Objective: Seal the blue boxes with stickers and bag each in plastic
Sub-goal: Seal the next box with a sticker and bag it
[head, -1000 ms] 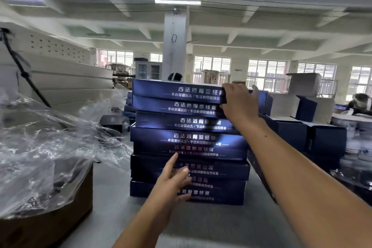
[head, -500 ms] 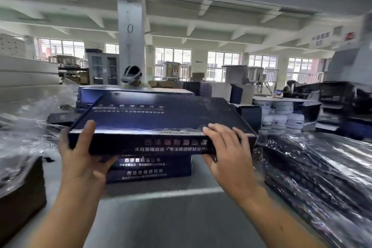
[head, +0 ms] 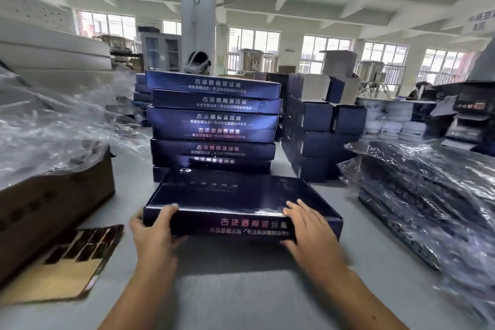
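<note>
"One blue box point(head: 241, 203) down from the stack point(head: 214, 120)? Is that what the head view gives us?"

"Yes. It sits low in front of the stack, at the table point(head: 241, 297) or just above it. I cannot tell whether it rests there yet."

"And the hands?"

"The left hand point(head: 152, 233) grips the near left corner, thumb on the top edge, fingers curled round the front. The right hand point(head: 308, 228) holds the near right part, fingers laid over the top edge, thumb tucked against the front face."

"What has changed?"

"A second ago the right hand was up at the top box of the pile and the left was reaching toward its lower boxes. Half a second ago both carried one box in the air. Now it is down at working height."

"So what does that mean for the job?"

"My reading is that the fetch is finished and sealing comes next. No sticker shows on this box, and no plastic is round it. What looks like a sticker sheet point(head: 77, 249) lies on the table to the left, near the left hand, beside a cardboard carton point(head: 53, 203) heaped with clear plastic bags point(head: 53, 120). The wrapped boxes point(head: 428, 195) lie to the right."

"Much left?"

"Plenty — the stack behind is several boxes high, none bagged as far as I can see."
</note>
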